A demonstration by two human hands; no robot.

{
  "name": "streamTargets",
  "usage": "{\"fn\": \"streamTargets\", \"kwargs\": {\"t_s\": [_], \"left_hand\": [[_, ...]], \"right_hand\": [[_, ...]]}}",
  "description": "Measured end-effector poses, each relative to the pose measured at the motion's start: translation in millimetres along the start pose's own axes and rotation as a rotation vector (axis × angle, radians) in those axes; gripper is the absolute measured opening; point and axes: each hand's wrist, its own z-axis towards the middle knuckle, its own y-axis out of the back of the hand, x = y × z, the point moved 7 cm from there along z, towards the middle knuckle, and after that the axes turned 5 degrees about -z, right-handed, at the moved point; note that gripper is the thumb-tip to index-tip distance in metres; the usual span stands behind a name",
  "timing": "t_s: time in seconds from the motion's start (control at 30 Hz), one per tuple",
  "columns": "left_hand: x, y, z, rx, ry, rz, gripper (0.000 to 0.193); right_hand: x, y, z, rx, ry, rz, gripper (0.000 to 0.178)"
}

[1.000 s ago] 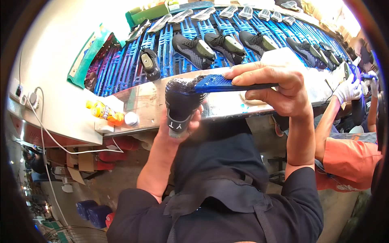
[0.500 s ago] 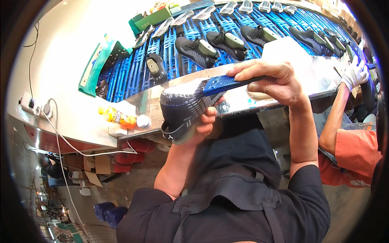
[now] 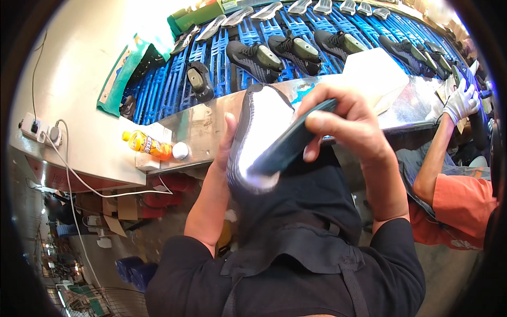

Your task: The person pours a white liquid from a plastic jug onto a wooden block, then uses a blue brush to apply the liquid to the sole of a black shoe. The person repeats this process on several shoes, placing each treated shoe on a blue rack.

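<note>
A black shoe upper (image 3: 266, 119) is turned over in front of me, its bright white underside facing up. My left hand (image 3: 227, 141) holds it from the left; the thumb stands along its side and the other fingers are hidden behind it. My right hand (image 3: 346, 119) grips a dark blue-green brush (image 3: 290, 142) between thumb and fingers. The brush slants down to the left, and its blurred end lies at the rounded near end of the white underside.
Beyond the metal ledge (image 3: 198, 116) runs a blue slatted conveyor (image 3: 217, 68) with black shoes (image 3: 256, 59) and pale soles (image 3: 237, 17). An orange bottle (image 3: 153, 146) stands at the left beside a white round cap (image 3: 180, 151). At the right is a co-worker's gloved hand (image 3: 462, 101).
The shoe has turned so that its white underside faces up. The brush has moved from the shoe's far right edge down to its near end.
</note>
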Motion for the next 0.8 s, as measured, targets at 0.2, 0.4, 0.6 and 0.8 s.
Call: {"fn": "streamTargets", "kwargs": {"t_s": [0.2,0.4,0.6,0.8], "left_hand": [[2.0,24.0,-10.0,0.064,0.052,0.032,0.113],[-2.3,57.9,-17.7,0.08,0.031,-0.052,0.103],[-83.0,74.0,-45.2,-0.185,-0.176,0.464,0.09],[-235.0,67.4,-31.4,-0.887,-0.236,1.32,0.096]], "right_hand": [[-40.1,-1.6,19.3,0.12,-0.156,-0.035,0.025],[-60.5,67.6,55.2,-0.459,0.101,-0.352,0.026],[-27.2,-7.5,3.9,-0.213,0.65,-0.768,0.024],[-58.8,40.6,-1.9,-0.496,0.458,-0.347,0.021]]}}
